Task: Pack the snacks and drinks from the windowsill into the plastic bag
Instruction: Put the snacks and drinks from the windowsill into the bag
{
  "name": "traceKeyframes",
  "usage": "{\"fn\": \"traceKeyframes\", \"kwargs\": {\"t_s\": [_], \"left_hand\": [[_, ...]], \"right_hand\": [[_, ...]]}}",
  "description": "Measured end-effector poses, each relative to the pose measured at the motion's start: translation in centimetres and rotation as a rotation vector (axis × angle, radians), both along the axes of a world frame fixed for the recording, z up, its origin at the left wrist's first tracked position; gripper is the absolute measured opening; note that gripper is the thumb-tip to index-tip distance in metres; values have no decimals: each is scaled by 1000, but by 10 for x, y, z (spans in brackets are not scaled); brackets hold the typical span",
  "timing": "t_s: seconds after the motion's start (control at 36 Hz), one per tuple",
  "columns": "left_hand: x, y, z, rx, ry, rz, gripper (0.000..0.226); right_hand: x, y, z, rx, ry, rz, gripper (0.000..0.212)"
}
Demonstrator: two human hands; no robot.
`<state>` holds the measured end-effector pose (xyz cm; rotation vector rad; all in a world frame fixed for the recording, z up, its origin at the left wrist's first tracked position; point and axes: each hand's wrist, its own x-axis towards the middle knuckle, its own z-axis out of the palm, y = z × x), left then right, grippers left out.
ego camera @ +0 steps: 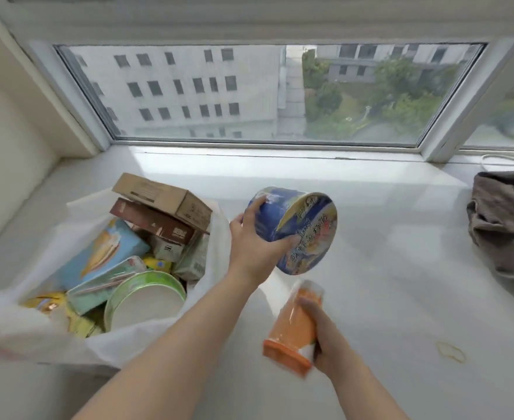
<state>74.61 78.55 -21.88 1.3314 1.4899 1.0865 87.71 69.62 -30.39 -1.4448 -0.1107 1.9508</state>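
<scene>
While both hands are loaded, the step in hand looks like carrying the last loose items to the bag. Left hand (251, 237) grips a blue noodle bowl (295, 228) by its wall, thumb on one side and fingers on the other, bowl tipped on its side, held above the windowsill (386, 237) just right of the plastic bag (37, 334). Right hand (330, 334) is wrapped around an orange cup drink (295, 322), lid end toward the camera, blurred, held low and nearer the person than the bowl.

Bag sits open on the left of the sill, already crowded. Counted inside:
- one cardboard box (165, 198), topmost, tilted
- one brown box (152, 221) just under it
- one light blue box (104, 253)
- one green-rimmed bowl (146, 298) lying on its side
- several smaller packets, yellow and pale green; too jumbled to count

In hands: one bowl, one cup. No other snack or drink shows on the bare sill. One grey cloth (504, 225) lies bunched far right, well apart from the bag, not part of the task by the look of it.

Next move, as a judgement: swing the blue bowl left over the bag mouth and lower it into a gap, likely beside the green-rimmed bowl, then follow with the cup. Space is tight, so the bowl may need to sit on top.
</scene>
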Motion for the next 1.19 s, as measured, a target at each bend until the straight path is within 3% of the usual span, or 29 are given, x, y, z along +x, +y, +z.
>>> {"fn": "traceKeyframes", "kwargs": {"t_s": [0.14, 0.25, 0.31, 0.39, 0.47, 0.58, 0.67, 0.72, 0.81, 0.86, 0.89, 1.0, 1.19], "left_hand": [[-51, -20, 49, 203, -177, 50, 83], [-109, -36, 71, 334, -246, 72, 78], [-136, -45, 79, 373, -296, 86, 76], [-174, -52, 77, 317, -359, 121, 76], [-210, -51, 60, 215, -196, 200, 79], [-238, -42, 32, 32, -153, 175, 79], [-247, -32, 19, -145, -300, 93, 86], [-249, -24, 14, -230, -293, 26, 94], [-246, -15, 15, -265, -213, -49, 78], [-238, -12, 21, -246, -181, -52, 68], [-232, -10, 27, -197, -110, -56, 66], [-215, -12, 45, 82, 486, -102, 73], [-194, -31, 35, 107, 1023, -609, 78]], "right_hand": [[-37, 12, 61, 233, 150, -39, 58], [-70, 21, 88, 322, 125, 41, 108], [-86, 22, 92, 350, 113, 83, 115], [-108, 25, 96, 353, 24, 101, 113], [-124, 24, 92, 317, 5, 86, 113], [-129, 21, 87, 309, 76, 44, 112], [-127, 23, 88, 382, 134, -14, 101], [-122, 26, 95, 470, 182, -62, 98], [-111, 33, 117, 602, 280, -143, 80], [-105, 37, 130, 648, 274, -175, 82], [-102, 37, 134, 653, 266, -179, 84], [-97, 31, 132, 611, 250, -165, 91], [-88, 22, 132, 608, 272, -97, 96]]}}
